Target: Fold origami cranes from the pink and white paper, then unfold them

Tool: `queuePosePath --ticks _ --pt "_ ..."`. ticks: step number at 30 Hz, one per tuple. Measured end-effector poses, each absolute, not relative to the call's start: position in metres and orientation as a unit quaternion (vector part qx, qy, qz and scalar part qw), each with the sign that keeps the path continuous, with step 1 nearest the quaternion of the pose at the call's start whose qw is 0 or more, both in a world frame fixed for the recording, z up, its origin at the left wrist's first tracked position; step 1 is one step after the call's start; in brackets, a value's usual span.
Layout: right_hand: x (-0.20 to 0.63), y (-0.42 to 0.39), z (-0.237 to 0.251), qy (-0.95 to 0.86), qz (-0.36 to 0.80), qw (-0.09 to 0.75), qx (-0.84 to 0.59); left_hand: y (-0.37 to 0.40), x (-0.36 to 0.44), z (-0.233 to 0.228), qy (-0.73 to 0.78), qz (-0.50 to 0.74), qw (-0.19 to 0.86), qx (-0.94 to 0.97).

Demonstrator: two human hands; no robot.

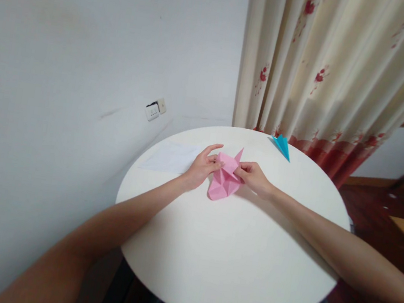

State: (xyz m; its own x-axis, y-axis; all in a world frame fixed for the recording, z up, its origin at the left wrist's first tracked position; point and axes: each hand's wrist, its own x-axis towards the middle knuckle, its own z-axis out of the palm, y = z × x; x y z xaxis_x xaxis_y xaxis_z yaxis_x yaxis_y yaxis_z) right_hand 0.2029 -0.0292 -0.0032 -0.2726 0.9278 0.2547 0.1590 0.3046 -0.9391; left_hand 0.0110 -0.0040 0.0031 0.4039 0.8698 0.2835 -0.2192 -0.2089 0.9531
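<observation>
A pink sheet of origami paper (224, 183), creased and partly folded, is held between my two hands above the round white table (224, 256). One narrow pink point sticks up at its upper right, and its lower part spreads toward me. My left hand (203, 166) pinches the paper's upper left edge between thumb and fingers, with the index finger stretched out above. On the opposite side, my right hand (255, 177) grips the right edge between thumb and bent fingers. Fingertips behind the paper are hidden.
A blue folded paper plane (282, 147) lies near the table's far right edge. White paper sheets (169, 156) lie left of my left hand. Behind the table are a wall with a socket (152, 111) and a floral curtain (321, 63).
</observation>
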Motion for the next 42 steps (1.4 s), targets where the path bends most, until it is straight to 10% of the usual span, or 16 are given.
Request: queuePosePath --ticks 20,42 --pt "0.205 -0.042 0.005 -0.78 0.307 0.378 -0.392 0.004 -0.002 0.013 0.283 0.327 0.605 0.668" --pt "0.207 -0.036 0.005 -0.656 0.328 0.537 -0.416 -0.009 0.003 0.018 0.171 0.432 0.589 0.661"
